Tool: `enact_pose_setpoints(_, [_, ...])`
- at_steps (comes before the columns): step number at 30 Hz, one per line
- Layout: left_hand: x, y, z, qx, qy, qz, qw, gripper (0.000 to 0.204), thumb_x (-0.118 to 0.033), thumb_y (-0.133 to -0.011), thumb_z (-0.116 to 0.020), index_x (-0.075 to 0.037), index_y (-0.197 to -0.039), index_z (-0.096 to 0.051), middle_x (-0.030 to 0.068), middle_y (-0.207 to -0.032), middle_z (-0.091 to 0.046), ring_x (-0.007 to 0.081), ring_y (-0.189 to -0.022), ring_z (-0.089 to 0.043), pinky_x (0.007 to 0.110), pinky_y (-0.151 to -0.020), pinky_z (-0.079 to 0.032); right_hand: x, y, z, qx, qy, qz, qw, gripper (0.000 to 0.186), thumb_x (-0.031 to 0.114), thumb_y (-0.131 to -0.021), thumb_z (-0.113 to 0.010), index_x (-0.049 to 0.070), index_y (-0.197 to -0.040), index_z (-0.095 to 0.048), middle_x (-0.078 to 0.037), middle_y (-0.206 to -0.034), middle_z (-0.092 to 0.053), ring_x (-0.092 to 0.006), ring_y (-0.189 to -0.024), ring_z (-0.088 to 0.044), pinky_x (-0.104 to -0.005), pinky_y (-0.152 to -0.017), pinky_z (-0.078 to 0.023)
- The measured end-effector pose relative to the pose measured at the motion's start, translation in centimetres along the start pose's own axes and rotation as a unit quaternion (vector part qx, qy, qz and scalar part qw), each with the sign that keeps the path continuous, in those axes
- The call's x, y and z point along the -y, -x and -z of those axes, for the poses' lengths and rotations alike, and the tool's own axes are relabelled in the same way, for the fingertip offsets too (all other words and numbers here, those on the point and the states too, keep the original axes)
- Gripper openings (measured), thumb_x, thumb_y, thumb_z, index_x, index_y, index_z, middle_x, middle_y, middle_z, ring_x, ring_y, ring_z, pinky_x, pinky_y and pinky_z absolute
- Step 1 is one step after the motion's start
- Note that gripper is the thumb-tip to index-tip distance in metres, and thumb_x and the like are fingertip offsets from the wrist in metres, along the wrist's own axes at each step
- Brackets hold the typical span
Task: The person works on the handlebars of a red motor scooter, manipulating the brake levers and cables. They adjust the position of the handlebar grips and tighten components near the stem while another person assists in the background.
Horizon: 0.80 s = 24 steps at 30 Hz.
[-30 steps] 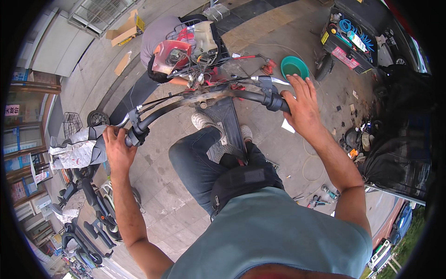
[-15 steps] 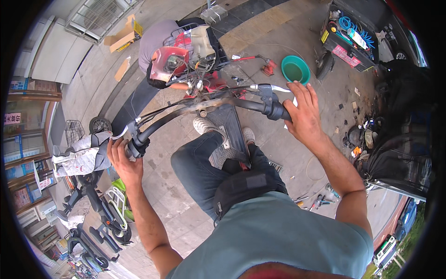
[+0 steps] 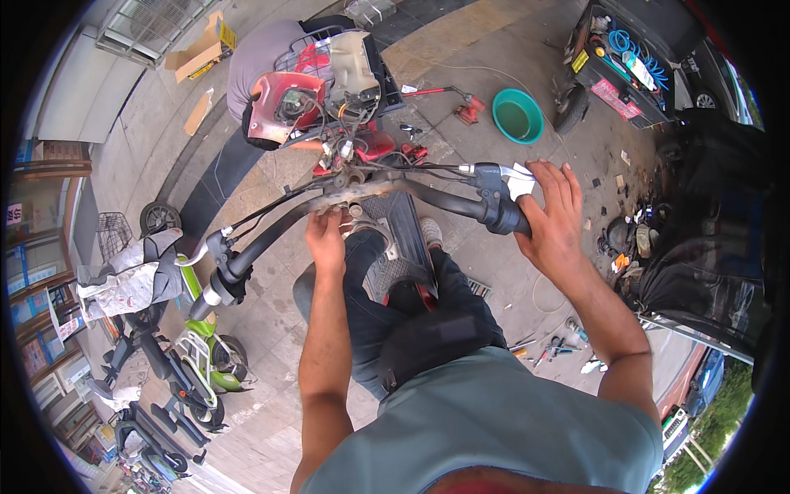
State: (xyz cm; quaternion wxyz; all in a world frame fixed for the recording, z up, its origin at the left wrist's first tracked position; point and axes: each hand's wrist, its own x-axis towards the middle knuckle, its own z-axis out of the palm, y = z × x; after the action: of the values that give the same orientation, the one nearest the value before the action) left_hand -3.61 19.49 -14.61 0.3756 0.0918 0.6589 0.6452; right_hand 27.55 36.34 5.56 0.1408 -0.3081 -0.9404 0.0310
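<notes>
Head view: what's largest?

Co-worker (image 3: pixel 259 66), bent low beside red bodywork (image 3: pixel 267 111). Loose wiring (image 3: pixel 348 132) just this side. Then dark footboard (image 3: pixel 409 230).

And the handlebar (image 3: pixel 374 190)?

Above the footboard's far edge, its ends reaching well past both sides. Bent dark tube, worn brown at centre.

How best handled?

My judgement: steady it at the middle as well as one end, so it can't swing. Small, slow movements; cables could snag, and the co-worker is near. Nobody's hand on its left end, so tilt wants watching.

Hands?

Left hand (image 3: pixel 329 239): under the bar's centre, fingertips partly hidden there. Can't tell whether they grip or merely touch. Right hand (image 3: pixel 553 214): loosely spread, resting against the right grip (image 3: pixel 514 220), thumb near its end, fingers extended rather than wrapped.

Smallest?

Right brake lever (image 3: pixel 512 171), just beside those fingers. No squeeze visible.
</notes>
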Motion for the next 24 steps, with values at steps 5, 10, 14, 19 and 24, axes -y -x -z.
enact_pose_setpoints(5, [0.2, -4.5, -0.7, 0.006, 0.05, 0.119, 0.992, 0.029, -0.024, -0.095, -0.074, -0.006, -0.116, -0.064, 0.0066, -0.101, -0.07, 0.0183, -0.084, -0.067, 0.032, -0.068, -0.053, 0.5, -0.1, 0.2, 0.02, 0.009, -0.008, 1.0, 0.04, 0.003, -0.053, -0.078, 0.006, -0.088, -0.059, -0.021, -0.139, -0.051, -0.0406, -0.135, -0.047, -0.0605, -0.116, -0.029])
enact_pose_setpoints(10, [0.9, -5.6, -0.8, -0.007, 0.032, 0.147, 0.989, 0.025, -0.029, -0.092, -0.079, -0.012, -0.107, -0.067, -0.0011, -0.092, -0.067, 0.0127, -0.079, -0.062, 0.028, -0.067, -0.049, 0.5, -0.2, 0.1, 0.014, 0.024, -0.007, 1.0, 0.042, 0.003, -0.05, -0.078, 0.004, -0.089, -0.06, -0.022, -0.138, -0.052, -0.0416, -0.133, -0.049, -0.0615, -0.115, -0.028])
enact_pose_setpoints(14, [2.4, -5.6, -0.9, -0.004, 0.12, 0.152, 0.981, 0.022, -0.028, -0.092, -0.079, -0.012, -0.104, -0.068, -0.002, -0.089, -0.066, 0.011, -0.077, -0.059, 0.027, -0.066, -0.046, 0.3, -0.6, 0.0, 0.015, 0.029, 0.001, 0.999, 0.043, 0.002, -0.049, -0.077, 0.004, -0.089, -0.061, -0.023, -0.138, -0.052, -0.0415, -0.132, -0.05, -0.0618, -0.115, -0.029])
enact_pose_setpoints(19, [3.0, -5.8, -0.6, 0.026, 0.171, 0.114, 0.978, 0.013, -0.019, -0.094, -0.075, -0.011, -0.102, -0.068, -0.002, -0.086, -0.065, 0.011, -0.072, -0.057, 0.027, -0.063, -0.043, 0.4, -0.8, 0.2, 0.023, 0.031, 0.006, 0.999, 0.046, 0.003, -0.047, -0.076, 0.003, -0.09, -0.061, -0.024, -0.137, -0.053, -0.0422, -0.131, -0.05, -0.0622, -0.114, -0.03])
enact_pose_setpoints(24, [2.7, -6.1, -0.7, 0.023, 0.231, 0.114, 0.966, 0.008, -0.015, -0.095, -0.067, -0.01, -0.101, -0.067, -0.001, -0.083, -0.066, 0.0125, -0.067, -0.057, 0.027, -0.061, -0.044, 0.5, -1.0, 0.1, 0.015, 0.034, 0.008, 0.999, 0.048, 0.003, -0.046, -0.076, 0.002, -0.091, -0.062, -0.024, -0.136, -0.054, -0.0425, -0.129, -0.052, -0.0626, -0.113, -0.031])
